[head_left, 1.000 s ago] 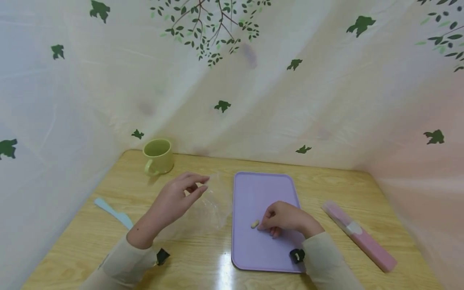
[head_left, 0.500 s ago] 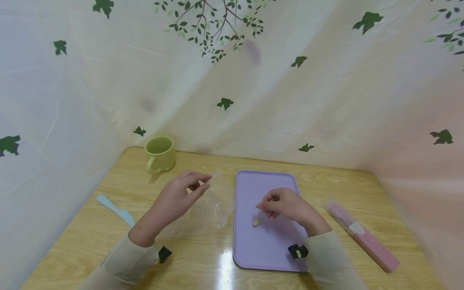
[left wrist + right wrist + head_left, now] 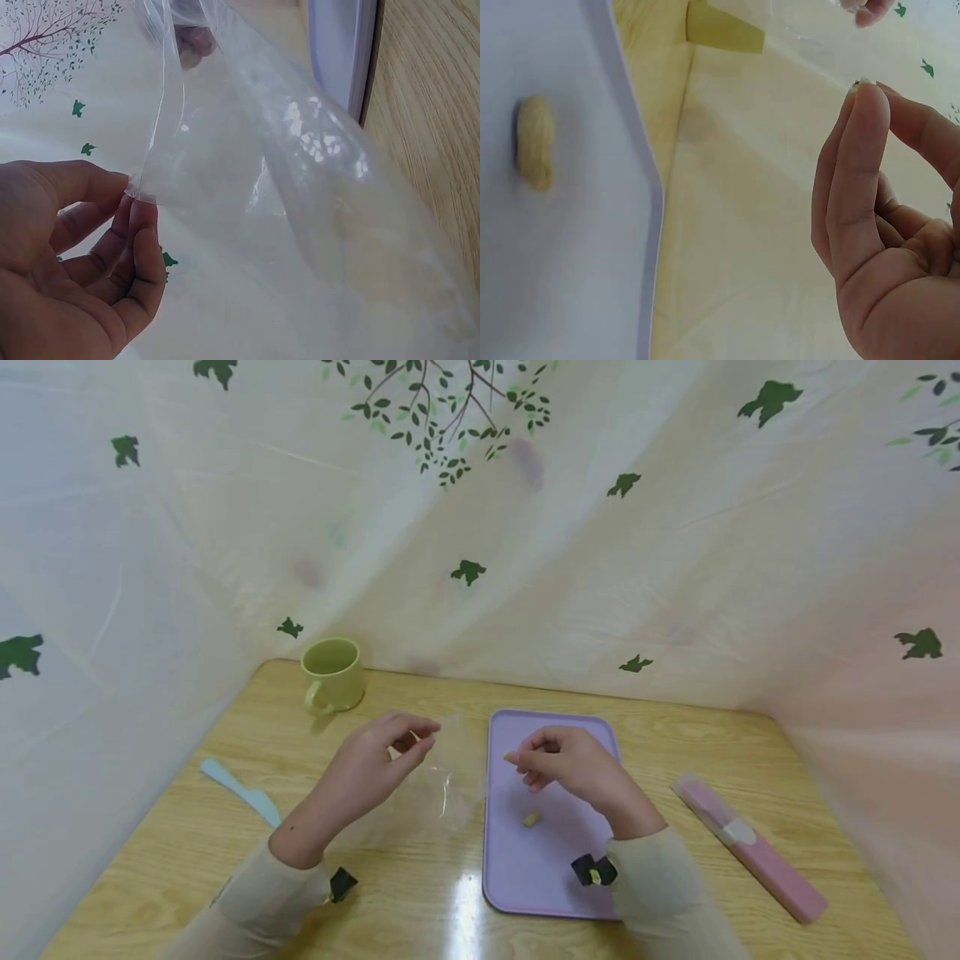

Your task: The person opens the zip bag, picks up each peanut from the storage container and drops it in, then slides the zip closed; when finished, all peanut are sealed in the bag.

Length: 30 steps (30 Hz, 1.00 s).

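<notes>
My left hand (image 3: pixel 375 762) pinches the edge of a clear plastic bag (image 3: pixel 270 180) between thumb and fingers. The bag hangs open and spreads toward the tray in the left wrist view. Over the purple tray (image 3: pixel 510 877) is my right hand (image 3: pixel 576 768), fingertips together and pointing at the bag. A peanut, mostly hidden by the fingers, is pinched there; only a small pale bit shows above the fingertips (image 3: pixel 870 105) in the right wrist view. One unshelled peanut (image 3: pixel 535 142) lies on the tray below this hand.
A green mug (image 3: pixel 333 677) stands at the back left. A light blue plastic knife (image 3: pixel 240 789) lies left of my left forearm. To the right of the tray is a long pink case (image 3: pixel 750 847). A printed cloth (image 3: pixel 525 610) closes off the table's back and sides.
My right hand has risen from beside the peanut on the tray and moved up and left toward the bag. The left hand keeps its pinch on the bag, nearly still.
</notes>
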Each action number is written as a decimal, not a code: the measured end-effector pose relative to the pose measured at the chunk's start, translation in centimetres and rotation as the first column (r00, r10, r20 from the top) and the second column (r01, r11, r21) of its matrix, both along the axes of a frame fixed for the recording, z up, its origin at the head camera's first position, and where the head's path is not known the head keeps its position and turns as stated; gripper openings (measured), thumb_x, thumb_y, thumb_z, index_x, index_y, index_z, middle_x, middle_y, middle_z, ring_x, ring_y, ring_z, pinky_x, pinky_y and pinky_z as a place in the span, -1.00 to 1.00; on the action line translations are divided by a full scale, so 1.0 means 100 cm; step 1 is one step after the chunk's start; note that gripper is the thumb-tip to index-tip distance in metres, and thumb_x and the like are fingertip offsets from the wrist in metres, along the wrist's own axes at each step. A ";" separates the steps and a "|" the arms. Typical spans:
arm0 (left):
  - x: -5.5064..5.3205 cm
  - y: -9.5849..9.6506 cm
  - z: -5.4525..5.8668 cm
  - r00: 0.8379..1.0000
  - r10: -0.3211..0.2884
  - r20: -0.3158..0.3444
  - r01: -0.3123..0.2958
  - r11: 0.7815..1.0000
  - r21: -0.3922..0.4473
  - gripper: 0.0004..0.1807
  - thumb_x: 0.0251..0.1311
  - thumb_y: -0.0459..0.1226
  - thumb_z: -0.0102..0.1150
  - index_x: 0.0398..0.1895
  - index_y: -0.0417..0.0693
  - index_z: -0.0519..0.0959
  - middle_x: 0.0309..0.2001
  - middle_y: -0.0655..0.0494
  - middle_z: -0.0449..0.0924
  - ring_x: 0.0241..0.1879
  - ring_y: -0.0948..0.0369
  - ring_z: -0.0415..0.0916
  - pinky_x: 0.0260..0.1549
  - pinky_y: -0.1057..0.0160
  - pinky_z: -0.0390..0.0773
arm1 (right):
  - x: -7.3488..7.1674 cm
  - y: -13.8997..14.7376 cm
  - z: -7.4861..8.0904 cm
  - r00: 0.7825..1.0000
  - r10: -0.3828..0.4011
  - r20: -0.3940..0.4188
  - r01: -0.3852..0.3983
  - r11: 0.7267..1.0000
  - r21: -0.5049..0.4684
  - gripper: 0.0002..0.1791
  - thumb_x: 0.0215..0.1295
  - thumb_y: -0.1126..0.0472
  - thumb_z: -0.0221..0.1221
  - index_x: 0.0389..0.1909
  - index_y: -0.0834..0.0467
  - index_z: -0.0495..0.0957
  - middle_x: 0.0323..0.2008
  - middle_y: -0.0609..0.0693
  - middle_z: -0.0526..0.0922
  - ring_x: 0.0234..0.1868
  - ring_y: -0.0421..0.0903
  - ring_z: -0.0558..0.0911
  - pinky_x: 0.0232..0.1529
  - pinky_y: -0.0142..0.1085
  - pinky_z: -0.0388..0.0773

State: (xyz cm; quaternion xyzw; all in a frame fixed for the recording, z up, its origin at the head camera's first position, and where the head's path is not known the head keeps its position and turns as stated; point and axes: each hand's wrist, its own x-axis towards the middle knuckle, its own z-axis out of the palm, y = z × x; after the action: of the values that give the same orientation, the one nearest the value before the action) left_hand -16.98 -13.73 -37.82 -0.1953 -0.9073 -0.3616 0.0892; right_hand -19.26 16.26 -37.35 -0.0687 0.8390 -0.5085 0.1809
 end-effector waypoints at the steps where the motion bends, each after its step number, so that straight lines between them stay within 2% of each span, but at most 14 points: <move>1: 0.000 0.000 0.000 1.000 -0.001 -0.001 0.001 1.000 0.002 -0.76 0.50 -0.22 0.30 0.15 0.04 0.75 -0.07 0.14 0.77 -0.16 0.26 0.70 -0.22 0.33 0.68 | 0.000 -0.002 0.001 1.000 -0.005 -0.003 0.005 1.000 -0.002 -0.61 0.38 -0.05 0.44 -0.14 0.22 0.71 -0.25 0.12 0.78 -0.34 -0.09 0.77 -0.01 0.00 0.77; 7: 0.001 0.000 0.001 1.000 -0.011 -0.015 0.011 1.000 0.019 -0.77 0.49 -0.25 0.31 0.12 0.01 0.75 -0.13 0.16 0.76 -0.19 0.27 0.68 -0.22 0.34 0.67 | 0.000 -0.016 0.001 1.000 -0.027 0.006 0.027 0.998 -0.056 -0.64 0.37 -0.04 0.45 -0.12 0.20 0.72 -0.22 0.08 0.79 -0.33 -0.08 0.77 0.05 0.10 0.75; 13: 0.001 0.001 -0.001 1.000 -0.015 -0.022 0.015 0.999 0.034 -0.79 0.49 -0.26 0.31 0.10 0.00 0.75 -0.14 0.17 0.77 -0.19 0.28 0.68 -0.24 0.34 0.66 | 0.003 -0.030 0.001 1.000 -0.007 0.017 0.009 0.993 -0.115 -0.71 0.38 0.05 0.45 -0.11 0.19 0.73 -0.18 0.15 0.80 -0.33 -0.11 0.77 0.01 0.06 0.77; 18: 0.001 0.001 -0.001 0.999 -0.021 -0.027 0.022 0.999 0.037 -0.80 0.49 -0.27 0.31 0.09 0.00 0.75 -0.14 0.17 0.77 -0.19 0.28 0.68 -0.23 0.33 0.67 | 0.005 -0.038 -0.002 1.000 0.003 0.015 -0.001 0.995 -0.104 -0.71 0.37 0.05 0.46 -0.09 0.18 0.71 -0.14 0.18 0.82 -0.33 -0.12 0.77 0.02 0.08 0.77; 22: 0.001 0.001 -0.001 0.999 -0.024 -0.032 0.025 0.999 0.039 -0.79 0.49 -0.27 0.31 0.10 -0.01 0.74 -0.14 0.17 0.77 -0.19 0.28 0.68 -0.23 0.34 0.67 | 0.007 -0.042 -0.004 1.000 0.002 0.004 -0.001 0.997 -0.083 -0.72 0.37 0.06 0.46 -0.10 0.17 0.71 -0.13 0.23 0.81 -0.35 -0.13 0.76 -0.02 0.01 0.78; 30: 0.001 0.000 -0.002 0.999 -0.022 -0.031 0.023 0.999 0.049 -0.79 0.48 -0.27 0.31 0.10 -0.03 0.74 -0.14 0.17 0.78 -0.19 0.27 0.69 -0.23 0.34 0.68 | 0.011 -0.045 -0.006 0.999 0.022 -0.027 -0.023 1.000 -0.013 -0.75 0.37 0.05 0.46 -0.12 0.12 0.72 -0.20 0.16 0.82 -0.37 -0.14 0.76 -0.03 0.01 0.76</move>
State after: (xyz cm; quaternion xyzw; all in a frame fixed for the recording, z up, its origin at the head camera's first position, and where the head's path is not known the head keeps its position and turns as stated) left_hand -16.92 -13.71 -38.03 -0.2088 -0.8943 -0.3819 0.1036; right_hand -18.17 11.73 -37.94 -0.0861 0.8373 -0.5109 0.1749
